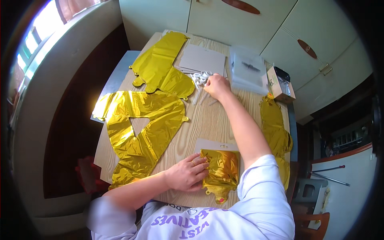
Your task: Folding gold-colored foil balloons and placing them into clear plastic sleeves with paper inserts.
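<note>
Shirt (260, 218), white with purple lettering, at the near edge of a pale wood-grain table (204, 124). Just beyond, a folded gold foil balloon (221, 168) on a light card (211, 145), red spot at its near tab. Against its left edge, the left hand (187, 174), palm down, fingers slightly parted and loosely extended, tips touching the foil, a ring on one finger. Further left, a large gold balloon (160, 116) spread flat, creased and shiny, with an opening through it. Along the right side, another gold balloon (274, 120), long and narrow. Farther out, past a stretched forearm, the right hand (218, 86), fingers bunched downward at a pile of white coiled pieces (197, 81); cannot tell if gripping any. Beside the pile, clear straws (196, 97). Beyond to the left, a further gold balloon (158, 60); toward the back, grey cards (204, 59), clear plastic sleeves (245, 72), an open box (285, 97). Behind everything, pale cabinet doors (232, 24).
</note>
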Tool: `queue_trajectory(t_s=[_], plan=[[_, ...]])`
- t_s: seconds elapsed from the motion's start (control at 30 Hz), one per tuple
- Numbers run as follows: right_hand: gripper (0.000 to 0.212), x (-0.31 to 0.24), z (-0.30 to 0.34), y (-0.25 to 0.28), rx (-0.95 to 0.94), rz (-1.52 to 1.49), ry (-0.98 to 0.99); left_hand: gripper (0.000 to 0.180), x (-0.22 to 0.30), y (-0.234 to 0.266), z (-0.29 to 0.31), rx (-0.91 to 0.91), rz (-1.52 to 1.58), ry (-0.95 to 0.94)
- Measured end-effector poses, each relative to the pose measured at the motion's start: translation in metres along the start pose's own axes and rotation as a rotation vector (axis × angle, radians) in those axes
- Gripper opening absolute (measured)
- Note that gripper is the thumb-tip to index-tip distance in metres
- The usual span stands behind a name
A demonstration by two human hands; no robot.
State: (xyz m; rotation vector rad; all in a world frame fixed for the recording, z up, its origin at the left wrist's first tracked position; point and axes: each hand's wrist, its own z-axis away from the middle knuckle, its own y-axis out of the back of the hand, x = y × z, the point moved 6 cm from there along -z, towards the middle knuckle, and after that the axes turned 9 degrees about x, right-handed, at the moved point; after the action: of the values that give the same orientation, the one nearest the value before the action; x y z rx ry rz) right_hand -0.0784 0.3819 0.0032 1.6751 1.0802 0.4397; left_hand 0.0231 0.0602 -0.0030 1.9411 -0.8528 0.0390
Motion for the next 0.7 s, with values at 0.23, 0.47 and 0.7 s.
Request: queue_trajectory(t_s=[0.23,0.47,0.7], plan=[[0.007,0.004,0.152,0.137,-0.322,-1.01,-0.32,0.043,0.002,0.001,-0.005,0.04,-0.035,-0.009],[0.003,-0.025,0.337,0.206,-0.398,-0.884,-0.29,0.032,-0.015,-0.005,0.005,0.072,0.002,0.124],[0.015,-0.055,0.348,0.172,0.01,-0.435,-0.251,0.018,-0.028,0.013,-0.015,0.158,0.172,0.289]])
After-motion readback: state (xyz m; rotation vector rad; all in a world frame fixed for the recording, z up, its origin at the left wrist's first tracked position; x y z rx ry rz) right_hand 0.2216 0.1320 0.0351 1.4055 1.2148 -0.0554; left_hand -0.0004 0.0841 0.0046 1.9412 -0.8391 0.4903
